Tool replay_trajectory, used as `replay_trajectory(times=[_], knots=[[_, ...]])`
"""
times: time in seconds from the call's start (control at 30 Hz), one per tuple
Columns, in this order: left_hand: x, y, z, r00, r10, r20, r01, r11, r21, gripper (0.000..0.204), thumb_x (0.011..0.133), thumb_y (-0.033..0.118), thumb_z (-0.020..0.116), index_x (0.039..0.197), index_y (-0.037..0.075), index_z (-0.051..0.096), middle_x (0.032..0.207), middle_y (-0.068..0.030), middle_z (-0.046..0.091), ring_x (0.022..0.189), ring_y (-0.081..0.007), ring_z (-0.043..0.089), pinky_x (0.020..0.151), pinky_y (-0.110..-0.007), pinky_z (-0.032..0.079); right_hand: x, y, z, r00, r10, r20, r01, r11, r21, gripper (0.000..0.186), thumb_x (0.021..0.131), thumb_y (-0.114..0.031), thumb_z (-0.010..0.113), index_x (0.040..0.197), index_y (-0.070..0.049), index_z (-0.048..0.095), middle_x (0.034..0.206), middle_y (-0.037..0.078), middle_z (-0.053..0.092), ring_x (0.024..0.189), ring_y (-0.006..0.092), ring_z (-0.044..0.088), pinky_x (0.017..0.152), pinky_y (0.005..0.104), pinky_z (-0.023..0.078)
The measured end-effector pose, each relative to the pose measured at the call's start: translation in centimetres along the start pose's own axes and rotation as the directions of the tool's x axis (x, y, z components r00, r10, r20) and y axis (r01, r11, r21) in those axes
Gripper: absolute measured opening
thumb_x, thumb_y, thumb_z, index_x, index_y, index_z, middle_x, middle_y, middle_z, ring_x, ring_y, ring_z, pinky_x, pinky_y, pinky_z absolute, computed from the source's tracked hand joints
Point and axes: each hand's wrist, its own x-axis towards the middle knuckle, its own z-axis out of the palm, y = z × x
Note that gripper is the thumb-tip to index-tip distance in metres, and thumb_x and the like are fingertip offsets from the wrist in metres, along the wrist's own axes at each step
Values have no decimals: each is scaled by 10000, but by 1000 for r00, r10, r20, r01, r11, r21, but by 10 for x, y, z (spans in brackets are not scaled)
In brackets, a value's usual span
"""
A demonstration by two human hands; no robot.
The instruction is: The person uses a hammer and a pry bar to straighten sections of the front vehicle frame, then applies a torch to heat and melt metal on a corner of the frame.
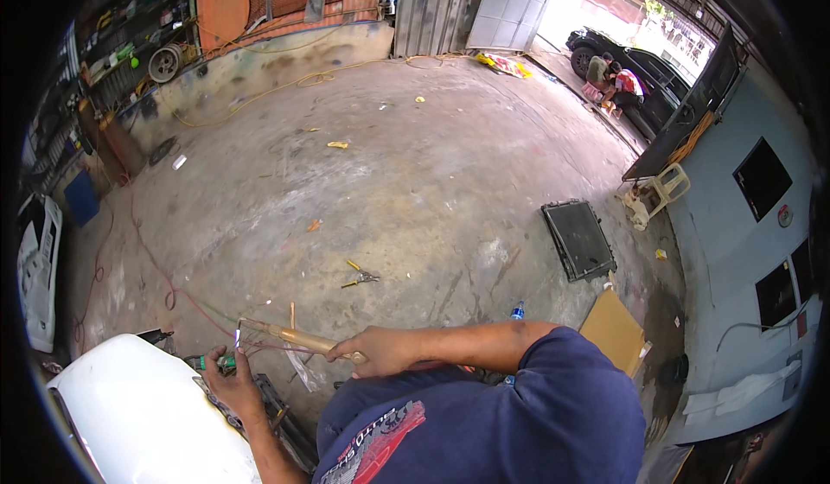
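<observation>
My right hand grips a long wooden-handled tool, held nearly level with its thin metal end toward my left hand. My left hand pinches a small shiny metal piece, upright just beside that end. A green cylindrical tool lies at or behind my left fingers; whether I hold it too I cannot tell. A thin red hose runs near both. Below and left is a white car panel, with dark parts along its edge.
Snips, a black radiator, cardboard and a plastic bottle lie on the concrete floor. A bumper, gas cylinders and shelves stand left. A plastic chair is right. Two people crouch by a black car outside.
</observation>
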Motion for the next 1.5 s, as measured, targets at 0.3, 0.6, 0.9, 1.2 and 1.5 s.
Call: replay_trajectory(times=[0.3, 0.6, 0.9, 1.2, 1.5], knots=[[10, -11, 28, 979, 202, 30, -194, 964, -180, 341, 929, 15, 719, 1265, 9, 659, 1169, -162, 680, 1097, -362, 627, 1025, -473, 491, 15, 5, -17, 998, -52, -32, 51, 999, -14, 607, 943, -228, 824, 1529, -209, 666, 1010, 245, 783, 990, 414, 772, 942, 484, 587], [-8, -26, 29, 952, 19, 305, -50, 994, 93, 540, 951, 53, 709, 1487, 65, 644, 1464, -238, 693, 1384, -482, 617, 1207, -559, 462, 23, -10, -26, 998, -27, -54, 29, 999, 34, 611, 993, -214, 793, 1579, -152, 633, 1249, 187, 797, 1076, 307, 780, 981, 436, 622], [-37, -21, 18, 823, -251, 510, 277, 960, 25, 305, 1118, 249, 605, 1312, 39, 710, 1141, -346, 744, 1130, -540, 697, 1006, -605, 552, 44, -34, -24, 930, 310, 199, -360, 881, 308, 579, 1010, -85, 775, 1572, -168, 659, 1050, 19, 723, 726, 115, 670, 696, 299, 595], [-154, -57, -124, 721, -666, 192, 604, 739, 297, 374, 1145, 262, 606, 1463, 91, 703, 1257, -293, 777, 1213, -489, 738, 1039, -511, 583, 67, -9, 25, 904, 268, 332, -358, 900, 248, 571, 996, -38, 773, 1551, -126, 670, 1055, 9, 707, 719, 114, 673, 686, 295, 592], [-218, -91, -153, 544, -836, 71, 605, 450, 657, 427, 1134, 294, 585, 1534, 186, 686, 1195, -252, 803, 1127, -474, 756, 1079, -557, 560, 84, -5, 76, 828, 192, 527, -320, 933, 162, 604, 999, -49, 789, 1573, -190, 665, 1142, 23, 687, 735, 115, 657, 683, 306, 592]])
